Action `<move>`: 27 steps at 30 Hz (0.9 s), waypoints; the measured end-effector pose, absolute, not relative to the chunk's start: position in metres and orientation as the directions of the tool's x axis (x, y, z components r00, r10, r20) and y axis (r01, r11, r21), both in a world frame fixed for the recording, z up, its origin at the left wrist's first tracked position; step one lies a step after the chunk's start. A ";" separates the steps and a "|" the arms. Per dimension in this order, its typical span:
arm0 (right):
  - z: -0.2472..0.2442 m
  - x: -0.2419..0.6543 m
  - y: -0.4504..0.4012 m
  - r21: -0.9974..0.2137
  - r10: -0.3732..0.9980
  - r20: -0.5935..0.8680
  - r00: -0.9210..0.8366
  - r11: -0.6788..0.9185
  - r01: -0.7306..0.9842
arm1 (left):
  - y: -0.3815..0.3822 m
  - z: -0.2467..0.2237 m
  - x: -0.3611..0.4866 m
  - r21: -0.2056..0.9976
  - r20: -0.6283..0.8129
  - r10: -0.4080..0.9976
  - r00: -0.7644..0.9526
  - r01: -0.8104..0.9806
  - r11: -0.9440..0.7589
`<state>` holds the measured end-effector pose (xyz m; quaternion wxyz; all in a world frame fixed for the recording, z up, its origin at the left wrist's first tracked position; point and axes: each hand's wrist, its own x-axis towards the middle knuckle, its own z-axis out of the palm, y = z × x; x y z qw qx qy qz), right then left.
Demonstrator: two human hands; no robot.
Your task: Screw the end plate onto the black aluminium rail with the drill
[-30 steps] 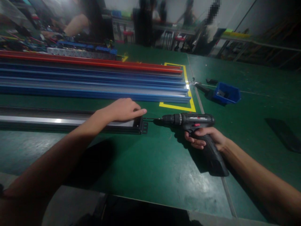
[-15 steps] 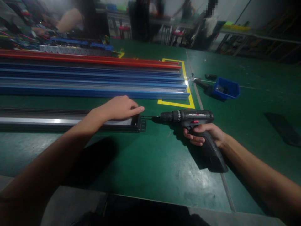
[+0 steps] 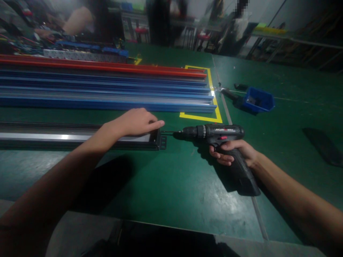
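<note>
My right hand (image 3: 235,151) is closed around the grip of a black cordless drill (image 3: 223,132), a forefinger at the trigger. The drill points left, and its long thin bit (image 3: 171,132) reaches the end of a long black-and-silver metal profile (image 3: 66,137). Over that same end lies my left hand (image 3: 136,122), holding the profile, its thumb stretched along the end cap; the other fingers are mostly hidden on the far side. A small slotted black bracket (image 3: 163,142) sticks out from the end cap, just below the bit.
Blue profiles (image 3: 107,103) and red profiles (image 3: 107,64) lie beyond, ending inside a yellow tape outline (image 3: 203,118). A blue bin (image 3: 258,100) stands right of them, with a dark flat object (image 3: 323,146) farther right. Another person's arm (image 3: 77,21) is over wiring at the back left.
Almost nothing differs. Both hands, the drill and the black-and-silver profile hold their places; the view has shifted very slightly.
</note>
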<state>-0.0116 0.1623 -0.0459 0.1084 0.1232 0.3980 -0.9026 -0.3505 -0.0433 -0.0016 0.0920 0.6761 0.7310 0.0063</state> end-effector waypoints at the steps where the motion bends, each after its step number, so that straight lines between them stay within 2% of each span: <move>1: -0.046 -0.012 0.162 -0.692 -0.098 -0.308 -0.946 -0.659 0.294 | -0.043 -0.002 -0.351 0.135 -0.124 0.990 -0.068 0.987 0.084; 8: -0.046 -0.012 0.162 -0.686 -0.101 -0.310 -0.945 -0.664 0.297 | -0.043 -0.002 -0.351 0.113 -0.124 0.989 -0.075 0.990 0.089; 27: -0.045 -0.011 0.162 -0.709 -0.097 -0.313 -0.945 -0.638 0.300 | -0.043 -0.002 -0.351 0.158 -0.123 0.991 -0.058 0.985 0.077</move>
